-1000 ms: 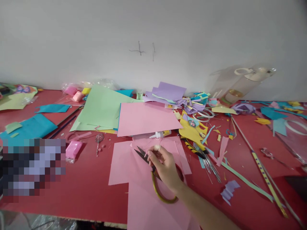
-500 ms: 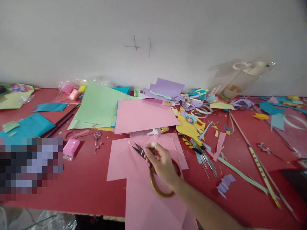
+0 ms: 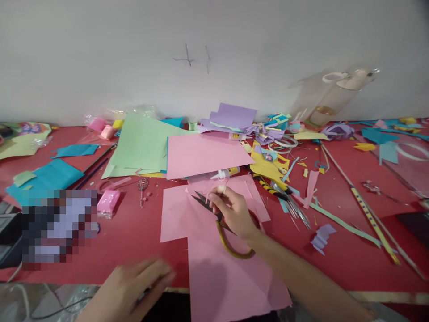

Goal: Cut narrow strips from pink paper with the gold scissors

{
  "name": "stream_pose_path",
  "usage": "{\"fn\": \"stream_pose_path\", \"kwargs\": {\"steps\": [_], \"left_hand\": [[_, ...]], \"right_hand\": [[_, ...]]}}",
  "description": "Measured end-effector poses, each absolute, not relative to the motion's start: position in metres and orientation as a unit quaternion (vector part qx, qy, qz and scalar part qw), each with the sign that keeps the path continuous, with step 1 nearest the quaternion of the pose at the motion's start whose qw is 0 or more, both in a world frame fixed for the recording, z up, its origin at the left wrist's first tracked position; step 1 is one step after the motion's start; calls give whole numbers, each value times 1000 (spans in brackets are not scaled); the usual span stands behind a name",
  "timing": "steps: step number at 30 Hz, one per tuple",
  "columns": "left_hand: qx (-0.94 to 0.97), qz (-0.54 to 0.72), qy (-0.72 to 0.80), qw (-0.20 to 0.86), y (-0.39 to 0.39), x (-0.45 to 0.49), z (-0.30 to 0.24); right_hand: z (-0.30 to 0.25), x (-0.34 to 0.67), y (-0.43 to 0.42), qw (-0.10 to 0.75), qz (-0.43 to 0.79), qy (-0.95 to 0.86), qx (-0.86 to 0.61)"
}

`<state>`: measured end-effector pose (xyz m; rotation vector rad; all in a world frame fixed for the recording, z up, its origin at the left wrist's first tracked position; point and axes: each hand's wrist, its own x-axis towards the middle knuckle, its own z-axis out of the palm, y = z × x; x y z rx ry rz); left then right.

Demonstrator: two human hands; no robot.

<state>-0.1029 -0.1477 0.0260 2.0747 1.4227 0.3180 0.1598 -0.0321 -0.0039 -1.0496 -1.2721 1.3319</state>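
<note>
- Pinching a thin pink strip (image 3: 207, 198) between thumb and fingertips, the right hand (image 3: 236, 212) is near the middle of the red table (image 3: 140, 232), its fingers curled together, a pale band (image 3: 221, 189) around one of them.
- Partly hidden beneath that hand, the scissors (image 3: 228, 245), dark-bladed and yellow-handled, point to the far left over the pink paper (image 3: 214, 277), blades slightly apart.
- The left hand (image 3: 136, 284) is a blur over the table's near edge, left of the pink paper; its fingers look bent, but I cannot tell whether they clasp anything.
- Just beyond the strip, a glue bottle (image 3: 232, 171) lies on its side, nozzle to the left, in front of another pink sheet (image 3: 209, 154).
- To the far left is a green sheet (image 3: 144, 143); nearer, on the left, lies a bright pink packet (image 3: 109, 201).
- Right of the right hand, yellow-and-black handles (image 3: 271, 188) lie beside some thin metal rods (image 3: 296, 212).
- At the far right, a clear bottle (image 3: 340, 100) is by the wall (image 3: 117, 53).
</note>
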Motion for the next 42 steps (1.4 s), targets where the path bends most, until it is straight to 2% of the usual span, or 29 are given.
{"fn": "stream_pose_path", "kwargs": {"steps": [4,8,13,17,24,34,42], "left_hand": [[788,192,541,222,-59,-35,58],[792,197,519,252,-18,-9,42],[751,303,476,343,-15,-15,21],[712,329,456,420,-11,-16,16],[662,408,428,460,-4,-12,4],[689,413,416,426,-11,-13,-4],[741,432,383,343,-3,-7,-8]], "right_hand": [[-7,160,-33,486,531,-541,-435],[-11,161,-32,491,523,-547,-432],[-11,162,-33,480,521,-551,-441],[-11,162,-33,475,535,-541,-442],[-9,166,-31,477,539,-540,-436],[-10,166,-34,459,502,-572,-459],[-8,166,-34,467,469,-584,-470]]}}
